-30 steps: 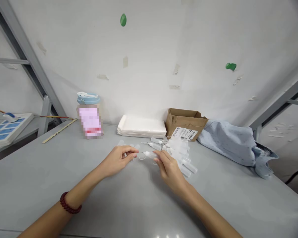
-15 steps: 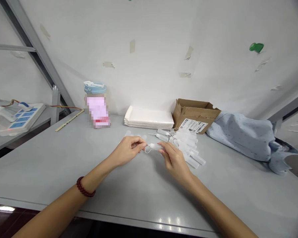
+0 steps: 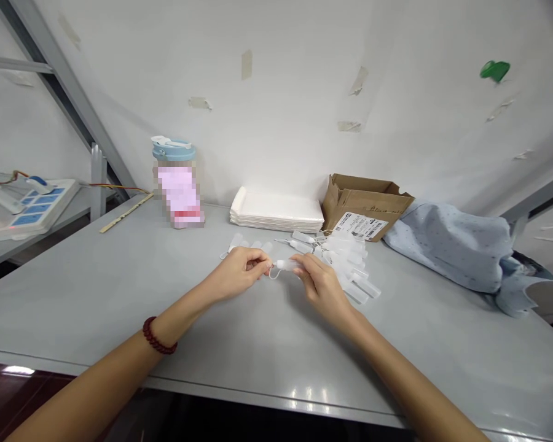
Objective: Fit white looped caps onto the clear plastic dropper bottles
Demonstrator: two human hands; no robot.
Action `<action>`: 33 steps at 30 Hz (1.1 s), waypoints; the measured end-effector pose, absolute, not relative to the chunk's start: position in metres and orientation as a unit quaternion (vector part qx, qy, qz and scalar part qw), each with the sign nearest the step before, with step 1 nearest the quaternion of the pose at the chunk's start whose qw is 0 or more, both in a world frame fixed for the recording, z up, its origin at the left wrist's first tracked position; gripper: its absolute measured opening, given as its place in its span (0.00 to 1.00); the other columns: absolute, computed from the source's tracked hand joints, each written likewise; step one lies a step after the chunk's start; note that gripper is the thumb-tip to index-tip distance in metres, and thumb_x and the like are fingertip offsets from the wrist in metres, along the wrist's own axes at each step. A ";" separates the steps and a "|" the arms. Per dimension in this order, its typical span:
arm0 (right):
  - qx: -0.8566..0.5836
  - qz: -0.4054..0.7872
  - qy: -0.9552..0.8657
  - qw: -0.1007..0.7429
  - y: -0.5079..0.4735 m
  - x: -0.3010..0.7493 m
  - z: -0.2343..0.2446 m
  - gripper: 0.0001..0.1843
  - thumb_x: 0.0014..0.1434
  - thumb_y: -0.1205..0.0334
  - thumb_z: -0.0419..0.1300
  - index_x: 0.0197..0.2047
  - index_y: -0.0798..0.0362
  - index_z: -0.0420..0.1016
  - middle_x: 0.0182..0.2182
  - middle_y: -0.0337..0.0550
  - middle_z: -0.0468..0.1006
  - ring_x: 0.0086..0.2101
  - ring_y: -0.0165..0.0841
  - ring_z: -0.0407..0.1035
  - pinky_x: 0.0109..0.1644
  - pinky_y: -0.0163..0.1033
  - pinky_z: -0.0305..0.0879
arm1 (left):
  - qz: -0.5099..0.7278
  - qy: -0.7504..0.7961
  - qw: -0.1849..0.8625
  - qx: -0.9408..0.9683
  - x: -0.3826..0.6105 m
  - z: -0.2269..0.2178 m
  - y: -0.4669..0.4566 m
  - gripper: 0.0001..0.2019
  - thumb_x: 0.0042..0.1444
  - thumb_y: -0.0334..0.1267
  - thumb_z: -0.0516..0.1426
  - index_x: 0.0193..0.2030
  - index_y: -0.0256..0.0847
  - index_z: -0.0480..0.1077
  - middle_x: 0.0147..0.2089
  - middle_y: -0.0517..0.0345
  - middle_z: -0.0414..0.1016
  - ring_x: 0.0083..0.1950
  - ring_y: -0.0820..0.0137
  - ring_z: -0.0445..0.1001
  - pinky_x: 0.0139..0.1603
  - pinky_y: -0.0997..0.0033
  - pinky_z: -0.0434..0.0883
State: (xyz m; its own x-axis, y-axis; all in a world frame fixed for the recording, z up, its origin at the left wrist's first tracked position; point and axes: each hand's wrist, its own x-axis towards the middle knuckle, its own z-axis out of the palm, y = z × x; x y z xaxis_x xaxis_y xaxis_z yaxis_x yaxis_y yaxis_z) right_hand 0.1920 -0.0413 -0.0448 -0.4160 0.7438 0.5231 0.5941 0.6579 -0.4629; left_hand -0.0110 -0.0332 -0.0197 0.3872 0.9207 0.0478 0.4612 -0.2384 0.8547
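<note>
My right hand (image 3: 323,283) is closed around the body of a small translucent needle-tip squeeze bottle (image 3: 284,265), which lies level above the table. At its nozzle end my left hand (image 3: 239,271) has thumb and fingers pinched together on the tip, where the bottle's small cap appears to be; the fingers mostly hide it. A thin white tether loop (image 3: 274,274) hangs below the nozzle. Right behind my right hand lies a pile of similar bottles (image 3: 345,255). A few more bottles (image 3: 236,242) rest beyond my left hand, partly covered by it.
White padded envelopes (image 3: 276,212) are stacked by the wall, left of an open cardboard box (image 3: 366,205). Blue speckled fabric (image 3: 451,245) is bunched at right. A lidded cup (image 3: 172,149) stands behind a blurred pink-screened phone (image 3: 182,193). A power strip (image 3: 34,212) lies far left.
The view has tilted slightly, so the background sits a little higher. Both hands stay together at the bottle, with only a small shift of the fingers at its tip.
</note>
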 end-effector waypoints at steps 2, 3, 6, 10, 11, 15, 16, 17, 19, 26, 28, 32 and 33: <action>-0.396 0.105 -0.838 0.360 -0.039 0.192 -0.045 0.11 0.65 0.67 0.46 0.45 0.54 0.68 0.31 0.45 0.71 0.28 0.33 0.65 0.31 0.36 0.62 | 0.275 0.472 0.384 0.744 -0.011 -0.022 -0.033 0.13 0.56 0.42 0.51 0.28 0.37 0.71 0.26 0.59 0.70 0.28 0.72 0.66 0.29 0.74 0.63; -0.392 0.106 -0.840 0.360 -0.037 0.193 -0.045 0.11 0.64 0.67 0.46 0.45 0.54 0.68 0.32 0.45 0.71 0.29 0.33 0.66 0.32 0.37 0.63 | 0.271 0.470 0.380 0.749 -0.011 -0.023 -0.032 0.13 0.56 0.41 0.51 0.28 0.37 0.72 0.26 0.59 0.70 0.27 0.72 0.66 0.29 0.74 0.62; -0.381 0.103 -0.845 0.362 -0.031 0.196 -0.045 0.12 0.64 0.68 0.46 0.47 0.53 0.67 0.38 0.48 0.72 0.34 0.34 0.69 0.36 0.39 0.66 | 0.269 0.460 0.378 0.757 -0.010 -0.023 -0.031 0.12 0.55 0.40 0.52 0.29 0.37 0.73 0.26 0.59 0.72 0.28 0.72 0.67 0.29 0.74 0.63; -0.435 0.072 -0.825 0.355 -0.021 0.202 -0.048 0.23 0.62 0.63 0.52 0.59 0.51 0.55 0.48 0.54 0.69 0.47 0.42 0.67 0.46 0.49 0.67 | 0.318 0.491 0.336 0.738 -0.017 -0.014 -0.025 0.12 0.53 0.40 0.53 0.28 0.36 0.73 0.26 0.58 0.73 0.27 0.72 0.67 0.28 0.75 0.63; -0.451 0.063 -0.821 0.345 -0.019 0.203 -0.050 0.26 0.61 0.61 0.53 0.61 0.52 0.51 0.50 0.56 0.68 0.49 0.44 0.66 0.48 0.51 0.66 | 0.342 0.513 0.311 0.724 -0.022 -0.011 -0.023 0.12 0.52 0.41 0.53 0.27 0.36 0.72 0.25 0.58 0.73 0.27 0.72 0.67 0.28 0.75 0.62; -0.467 0.019 -0.838 0.282 -0.012 0.203 -0.058 0.24 0.62 0.59 0.53 0.59 0.55 0.55 0.53 0.60 0.66 0.53 0.47 0.62 0.52 0.56 0.64 | 0.372 0.588 0.187 0.693 -0.043 -0.007 -0.012 0.10 0.50 0.39 0.52 0.24 0.37 0.69 0.24 0.58 0.71 0.26 0.71 0.67 0.27 0.74 0.61; -0.465 0.011 -0.843 0.271 -0.012 0.202 -0.059 0.24 0.62 0.58 0.53 0.59 0.55 0.56 0.54 0.59 0.66 0.54 0.47 0.62 0.53 0.56 0.64 | 0.353 0.604 0.163 0.696 -0.048 -0.008 -0.010 0.10 0.50 0.39 0.52 0.23 0.37 0.68 0.23 0.58 0.71 0.26 0.70 0.67 0.27 0.73 0.60; -0.465 0.003 -0.845 0.265 -0.011 0.201 -0.060 0.23 0.62 0.58 0.53 0.59 0.54 0.56 0.54 0.58 0.65 0.54 0.47 0.62 0.53 0.55 0.64 | 0.327 0.619 0.141 0.700 -0.052 -0.010 -0.008 0.10 0.50 0.39 0.51 0.22 0.38 0.67 0.23 0.57 0.71 0.26 0.69 0.67 0.27 0.73 0.59; -0.471 -0.014 -0.844 0.256 -0.012 0.200 -0.062 0.22 0.63 0.59 0.52 0.59 0.52 0.57 0.54 0.57 0.65 0.54 0.45 0.62 0.53 0.54 0.64 | 0.275 0.635 0.110 0.714 -0.057 -0.013 -0.006 0.10 0.49 0.38 0.51 0.21 0.39 0.67 0.21 0.57 0.70 0.25 0.68 0.66 0.26 0.72 0.56; -0.511 -0.038 -0.835 0.202 -0.009 0.201 -0.070 0.19 0.63 0.57 0.51 0.56 0.52 0.64 0.53 0.59 0.65 0.54 0.48 0.60 0.52 0.56 0.62 | 0.169 0.621 0.130 0.754 -0.065 -0.015 -0.003 0.15 0.51 0.37 0.49 0.14 0.41 0.58 0.15 0.62 0.55 0.19 0.73 0.53 0.24 0.70 0.46; -0.505 -0.036 -0.840 0.195 -0.007 0.202 -0.072 0.17 0.64 0.57 0.50 0.53 0.52 0.67 0.50 0.57 0.68 0.51 0.47 0.62 0.51 0.55 0.62 | 0.165 0.627 0.141 0.748 -0.068 -0.015 -0.001 0.15 0.50 0.36 0.48 0.14 0.41 0.58 0.16 0.62 0.55 0.20 0.73 0.53 0.24 0.70 0.46; -0.498 -0.029 -0.845 0.194 -0.007 0.203 -0.072 0.14 0.64 0.58 0.49 0.48 0.53 0.70 0.47 0.55 0.70 0.47 0.45 0.64 0.50 0.54 0.62 | 0.179 0.639 0.143 0.734 -0.071 -0.017 0.002 0.14 0.49 0.36 0.48 0.15 0.41 0.61 0.16 0.61 0.58 0.20 0.72 0.54 0.24 0.70 0.46; -0.499 -0.026 -0.844 0.193 -0.007 0.203 -0.072 0.14 0.64 0.59 0.49 0.48 0.54 0.71 0.47 0.55 0.70 0.48 0.45 0.64 0.51 0.54 0.62 | 0.190 0.643 0.141 0.728 -0.072 -0.018 0.002 0.13 0.49 0.35 0.49 0.15 0.41 0.62 0.16 0.61 0.58 0.20 0.72 0.55 0.24 0.70 0.46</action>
